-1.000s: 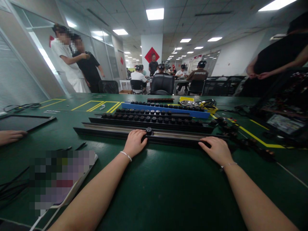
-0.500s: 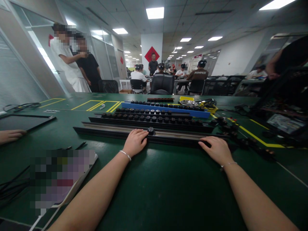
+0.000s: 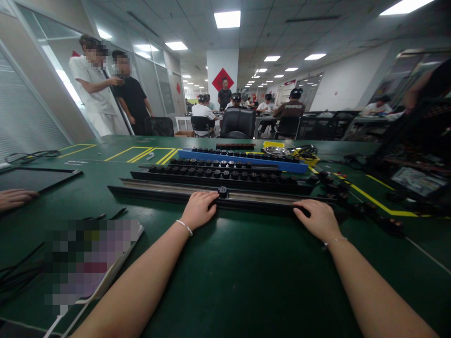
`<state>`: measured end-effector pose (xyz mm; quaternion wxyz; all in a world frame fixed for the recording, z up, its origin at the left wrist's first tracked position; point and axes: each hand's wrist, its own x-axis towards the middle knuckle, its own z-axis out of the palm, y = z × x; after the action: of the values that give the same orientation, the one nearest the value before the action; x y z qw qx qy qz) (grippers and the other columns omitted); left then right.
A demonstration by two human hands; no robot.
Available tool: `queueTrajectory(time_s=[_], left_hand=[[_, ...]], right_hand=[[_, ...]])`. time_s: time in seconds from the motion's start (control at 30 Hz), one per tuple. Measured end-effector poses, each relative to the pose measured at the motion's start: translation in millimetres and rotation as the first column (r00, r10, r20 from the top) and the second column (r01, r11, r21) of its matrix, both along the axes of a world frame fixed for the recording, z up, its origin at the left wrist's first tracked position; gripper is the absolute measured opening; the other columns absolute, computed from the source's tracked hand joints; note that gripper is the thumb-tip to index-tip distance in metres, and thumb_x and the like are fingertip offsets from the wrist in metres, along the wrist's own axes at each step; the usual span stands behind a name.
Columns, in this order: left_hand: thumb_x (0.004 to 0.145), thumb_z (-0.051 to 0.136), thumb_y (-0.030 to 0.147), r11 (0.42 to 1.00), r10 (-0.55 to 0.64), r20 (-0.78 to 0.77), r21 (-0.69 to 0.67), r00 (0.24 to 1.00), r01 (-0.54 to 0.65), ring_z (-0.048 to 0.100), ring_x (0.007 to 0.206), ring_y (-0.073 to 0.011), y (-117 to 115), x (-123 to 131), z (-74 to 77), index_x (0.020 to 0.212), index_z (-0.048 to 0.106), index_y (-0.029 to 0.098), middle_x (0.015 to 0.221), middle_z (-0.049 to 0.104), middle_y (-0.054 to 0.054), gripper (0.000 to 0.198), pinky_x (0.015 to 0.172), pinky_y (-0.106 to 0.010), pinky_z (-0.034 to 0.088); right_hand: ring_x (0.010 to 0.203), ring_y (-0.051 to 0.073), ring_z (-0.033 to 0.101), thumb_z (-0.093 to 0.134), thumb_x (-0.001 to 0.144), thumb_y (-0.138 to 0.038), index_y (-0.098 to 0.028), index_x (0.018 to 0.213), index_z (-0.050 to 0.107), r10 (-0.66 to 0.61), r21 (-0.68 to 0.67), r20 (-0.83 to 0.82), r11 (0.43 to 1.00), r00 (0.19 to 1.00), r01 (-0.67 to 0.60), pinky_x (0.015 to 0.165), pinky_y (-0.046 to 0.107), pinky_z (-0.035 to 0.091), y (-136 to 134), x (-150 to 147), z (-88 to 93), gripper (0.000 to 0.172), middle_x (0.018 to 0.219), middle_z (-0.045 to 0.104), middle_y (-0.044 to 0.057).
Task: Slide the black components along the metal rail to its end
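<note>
From the head view, here we are at the near side of the green tabletop (image 3: 246, 272), and a long black rail (image 3: 260, 207) lies crosswise in front of the person, a pale metal channel running along it. Sitting in that channel, near the middle: one black round part (image 3: 222, 191). The left hand (image 3: 200, 209) is right up against it, fingertips at its left side, fingers draped over the rail; the right hand (image 3: 317, 217) rests well apart, towards the rail's right end. Both are curled over the near edge, but how firmly either one grips, I cannot tell. For good handling, I'd want that right hand steadying the rail, and the left pressing low and level on the part, in line with the channel, so it doesn't tip or bind. Mind the room behind, too: a loaded rail (image 3: 225, 174) full of similar parts stands just beyond, so any shove away from the body risks a knock. Gentle, even pressure is the call.
</note>
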<state>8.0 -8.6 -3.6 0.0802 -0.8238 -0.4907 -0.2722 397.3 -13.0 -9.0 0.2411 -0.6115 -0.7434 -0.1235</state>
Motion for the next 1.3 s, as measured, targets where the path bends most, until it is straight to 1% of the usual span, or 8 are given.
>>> queueTrajectory(time_s=[0.17,0.33,0.63,0.73,0.83,1.03,1.17,1.3], left_hand=[[0.081,0.053,0.024,0.999,0.003,0.008,-0.049,1.000,-0.003,0.058,0.110,-0.0215,-2,2,0.6,0.119,0.059,0.027,0.122,0.065,-0.002,0.039,0.098,-0.043,0.037],[0.080,0.053,0.024,0.997,0.015,0.027,-0.071,1.000,-0.013,0.057,0.109,-0.0216,-3,5,2.8,0.119,0.058,0.028,0.122,0.065,-0.001,0.039,0.098,-0.044,0.036],[0.079,0.055,0.028,0.996,0.037,0.039,-0.089,0.999,-0.033,0.057,0.106,-0.0230,-6,16,4.3,0.118,0.057,0.031,0.119,0.067,0.000,0.039,0.098,-0.047,0.031],[0.079,0.055,0.028,0.994,0.044,0.023,-0.097,0.999,-0.041,0.058,0.103,-0.0227,-5,16,3.7,0.118,0.057,0.030,0.117,0.067,0.000,0.039,0.096,-0.047,0.032],[0.079,0.055,0.028,0.995,0.045,0.019,-0.094,0.999,-0.043,0.058,0.101,-0.0223,-3,15,2.5,0.118,0.056,0.030,0.115,0.068,0.000,0.039,0.095,-0.046,0.032],[0.079,0.055,0.029,0.994,0.048,0.030,-0.097,0.998,-0.045,0.058,0.100,-0.0223,-1,16,1.2,0.118,0.057,0.031,0.115,0.068,0.001,0.038,0.096,-0.047,0.031],[0.079,0.054,0.028,0.994,0.049,0.032,-0.095,0.998,-0.046,0.058,0.099,-0.0232,-1,16,0.7,0.119,0.055,0.033,0.114,0.068,0.001,0.041,0.094,-0.047,0.031],[0.076,0.057,0.027,0.995,0.050,0.025,-0.093,0.998,-0.048,0.057,0.100,-0.0242,-2,16,-0.5,0.120,0.054,0.031,0.111,0.069,-0.001,0.045,0.095,-0.047,0.031]], right_hand=[[0.106,0.026,0.058,0.041,0.085,-0.044,-0.020,0.099,0.070,-0.004,0.017,-0.025,1.000,1.000,0.005,0.092,0.044,0.040,-1,-10,1.0,0.040,0.105,0.069,0.009],[0.112,0.025,0.054,0.041,0.086,-0.040,-0.019,0.108,0.066,0.043,0.032,-0.055,0.999,0.998,-0.041,0.095,0.043,0.039,-4,-41,3.9,0.039,0.114,0.066,0.010],[0.122,0.025,0.047,0.044,0.085,-0.041,-0.015,0.123,0.058,0.084,0.013,-0.232,0.996,0.969,-0.083,0.103,0.042,0.032,9,-141,6.8,0.047,0.127,0.059,0.011],[0.122,0.025,0.047,0.043,0.087,-0.043,-0.014,0.133,0.049,0.063,-0.053,-0.283,0.995,0.957,-0.082,0.103,0.041,0.032,16,-175,13.3,0.055,0.131,0.056,0.013],[0.120,0.026,0.048,0.042,0.087,-0.045,-0.016,0.134,0.050,-0.002,-0.127,-0.305,0.991,0.952,-0.039,0.102,0.043,0.030,19,-201,16.7,0.055,0.127,0.059,0.012],[0.125,0.026,0.043,0.045,0.086,-0.050,-0.026,0.105,0.069,-0.063,-0.146,-0.308,0.989,0.949,0.018,0.104,0.046,0.023,20,-215,14.2,0.039,0.128,0.060,0.003],[0.119,0.028,0.046,0.050,0.081,-0.055,-0.024,0.108,0.067,-0.088,-0.162,-0.313,0.986,0.946,0.038,0.099,0.046,0.027,21,-217,18.8,0.044,0.119,0.064,0.007],[0.113,0.029,0.049,0.050,0.081,-0.052,-0.025,0.103,0.067,-0.116,-0.161,-0.324,0.985,0.939,0.066,0.095,0.045,0.029,21,-224,22.5,0.039,0.109,0.067,0.007]])
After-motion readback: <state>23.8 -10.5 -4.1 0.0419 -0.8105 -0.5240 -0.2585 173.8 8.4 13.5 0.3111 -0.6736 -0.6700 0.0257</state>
